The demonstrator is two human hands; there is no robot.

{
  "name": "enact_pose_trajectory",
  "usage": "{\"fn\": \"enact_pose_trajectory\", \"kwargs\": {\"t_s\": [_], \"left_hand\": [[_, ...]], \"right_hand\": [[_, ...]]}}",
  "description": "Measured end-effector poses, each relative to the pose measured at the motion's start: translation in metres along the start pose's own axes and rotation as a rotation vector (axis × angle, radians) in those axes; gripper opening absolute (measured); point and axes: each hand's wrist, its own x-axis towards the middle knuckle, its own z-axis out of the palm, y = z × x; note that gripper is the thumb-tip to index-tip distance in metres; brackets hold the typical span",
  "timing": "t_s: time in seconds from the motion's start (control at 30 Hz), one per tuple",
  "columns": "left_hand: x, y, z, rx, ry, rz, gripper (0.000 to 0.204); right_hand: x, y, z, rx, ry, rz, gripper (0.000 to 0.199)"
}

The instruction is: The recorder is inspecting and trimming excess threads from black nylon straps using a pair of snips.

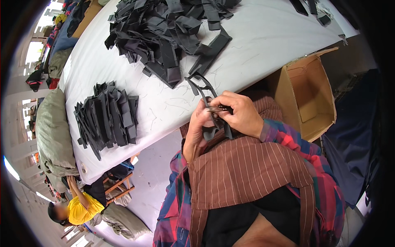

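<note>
My left hand is closed on a dark grey fabric strip in front of my apron, at the table's near edge. The strip loops up over the edge, and its other end hangs below my fingers. In my right hand, closed as well, are small thread snips with metal blades, which lie against the strip beside my left fingertips. My fingers partly hide the snips. Beyond my hands a loose heap of dark grey fabric strips covers the far part of the table.
A neat stack of dark strips lies at the left on the white table, among loose threads. An open cardboard box stands to my right. More dark pieces rest at the far right. A person in yellow is at the lower left.
</note>
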Motion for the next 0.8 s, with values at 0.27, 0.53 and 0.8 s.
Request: {"fn": "enact_pose_trajectory", "kwargs": {"t_s": [0.27,0.53,0.8], "left_hand": [[0.004,-0.003,-0.005,0.147,0.059,-0.026,0.038],[0.010,0.000,-0.006,0.095,0.037,0.066,0.043],[0.007,0.020,0.001,0.123,0.041,0.041,0.058]], "right_hand": [[-0.001,0.004,0.006,0.361,0.071,0.095,0.021],[-0.001,-0.004,0.007,0.110,0.099,-0.006,0.046],[0.001,0.004,0.005,0.329,0.090,0.139,0.038]]}}
